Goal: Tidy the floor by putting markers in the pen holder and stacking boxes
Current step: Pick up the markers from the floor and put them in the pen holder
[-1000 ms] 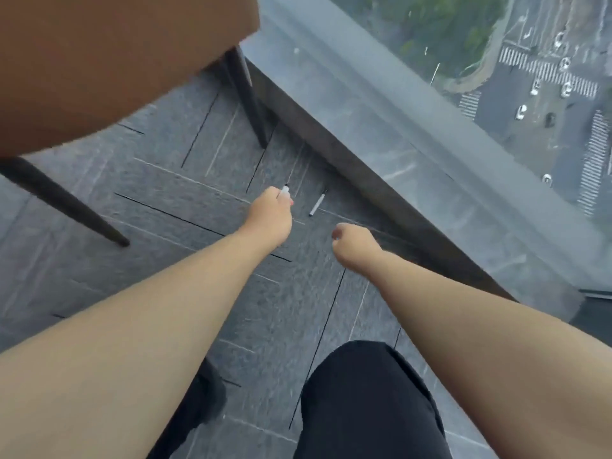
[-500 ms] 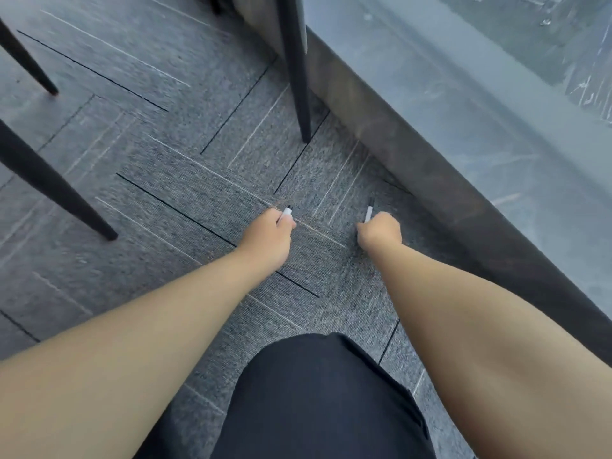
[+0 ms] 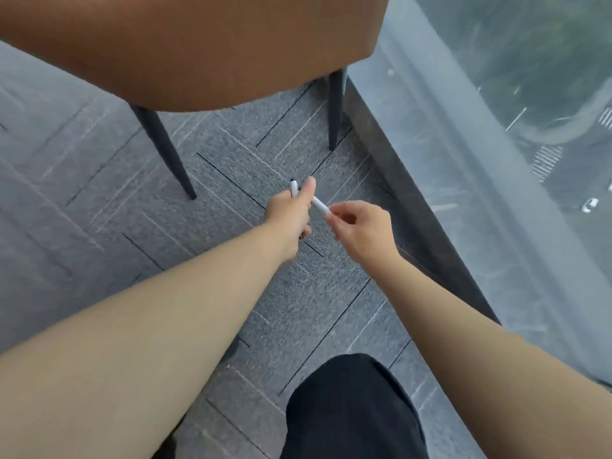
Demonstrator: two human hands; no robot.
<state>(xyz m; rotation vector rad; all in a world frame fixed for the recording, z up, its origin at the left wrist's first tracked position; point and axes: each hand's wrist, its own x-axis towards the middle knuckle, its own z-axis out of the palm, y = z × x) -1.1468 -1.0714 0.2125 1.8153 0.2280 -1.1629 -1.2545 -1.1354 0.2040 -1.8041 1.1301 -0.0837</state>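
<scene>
My left hand (image 3: 291, 215) grips a white marker (image 3: 293, 188) whose top sticks out above the fist, over the grey carpet. My right hand (image 3: 359, 228) pinches the near end of a second white marker (image 3: 320, 205) between thumb and fingers. That marker's far end reaches the left hand's thumb and fingers. Both hands are close together, raised above the floor. No pen holder or boxes are in view.
A brown chair seat (image 3: 198, 44) hangs over the top left, with two black legs (image 3: 169, 150) (image 3: 335, 111) standing on the carpet. A dark sill (image 3: 424, 223) and a glass window (image 3: 513, 127) run along the right. My black-trousered knee (image 3: 354, 409) is at the bottom.
My right hand has lifted the second marker off the carpet and brought it across to my left hand. The view has tilted up, bringing the chair seat back in.
</scene>
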